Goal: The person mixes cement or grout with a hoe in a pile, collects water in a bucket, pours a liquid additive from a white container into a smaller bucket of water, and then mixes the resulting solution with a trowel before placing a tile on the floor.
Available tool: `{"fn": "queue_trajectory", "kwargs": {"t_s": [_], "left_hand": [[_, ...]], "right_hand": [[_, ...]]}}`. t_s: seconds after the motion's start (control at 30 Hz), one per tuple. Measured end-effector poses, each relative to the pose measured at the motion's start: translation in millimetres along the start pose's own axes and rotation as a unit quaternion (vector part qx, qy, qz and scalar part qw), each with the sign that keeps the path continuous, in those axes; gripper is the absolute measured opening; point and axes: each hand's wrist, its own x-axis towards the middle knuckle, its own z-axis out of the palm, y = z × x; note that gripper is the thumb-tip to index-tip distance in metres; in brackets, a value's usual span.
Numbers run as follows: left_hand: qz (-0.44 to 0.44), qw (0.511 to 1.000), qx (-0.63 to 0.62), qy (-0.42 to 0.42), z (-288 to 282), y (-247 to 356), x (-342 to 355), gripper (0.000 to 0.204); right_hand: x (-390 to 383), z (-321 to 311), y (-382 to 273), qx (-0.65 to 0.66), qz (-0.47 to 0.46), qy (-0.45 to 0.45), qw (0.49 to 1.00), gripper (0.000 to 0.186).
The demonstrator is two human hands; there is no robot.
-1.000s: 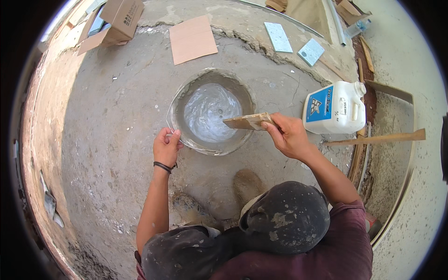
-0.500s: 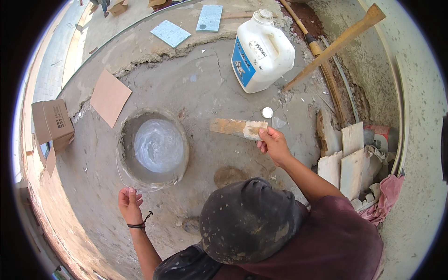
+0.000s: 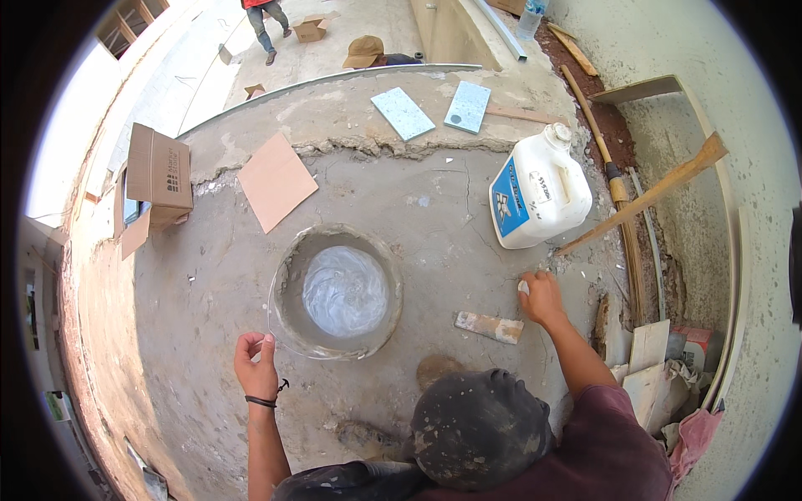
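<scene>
A grey, mortar-crusted bucket [image 3: 393, 280] stands on the cement floor left of centre, with a swirled whitish-grey liquid [image 3: 345, 290] in it. At its near left side my left hand [image 3: 255, 359] is closed, thumb and fingers pinching the bucket's thin wire handle. My right hand [image 3: 545, 299] is low over the floor, its fingers closed round a small white cap [image 3: 524, 287]. Just left of that hand a flat wooden stick [image 3: 489, 326], smeared pale at one end, lies on the floor. Beyond it stands a white jug [image 3: 547, 188] with a blue label.
Two speckled light-blue tiles [image 3: 403, 113] and a pinkish tile [image 3: 276, 184] lie farther off. An opened cardboard box [image 3: 159, 171] sits left. A slanting wooden handle [image 3: 647, 204] and scrap boards [image 3: 648, 346] line the right wall. Other people [image 3: 266, 25] are in the background.
My right hand has let go of the wooden stick, now on the floor, and has taken hold of the white cap. My left hand stays at the handle. The view has shifted, showing more background.
</scene>
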Motion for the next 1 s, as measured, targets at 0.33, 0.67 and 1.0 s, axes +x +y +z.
{"fn": "queue_trajectory", "kwargs": {"t_s": [0.33,0.67,1.0], "left_hand": [[-0.043,0.999,-0.022,0.020,-18,-31,-5,0.020],[-0.059,0.998,-0.024,-0.002,11,-14,-8,0.034],[-0.073,0.995,-0.057,-0.030,19,-15,-4,0.021]], "right_hand": [[49,-203,-94,0.304,-0.155,0.381,0.859,0.028],[135,-257,-49,0.244,-0.094,0.247,0.933,0.034],[140,-302,-57,0.042,-0.165,0.101,0.980,0.042]]}}
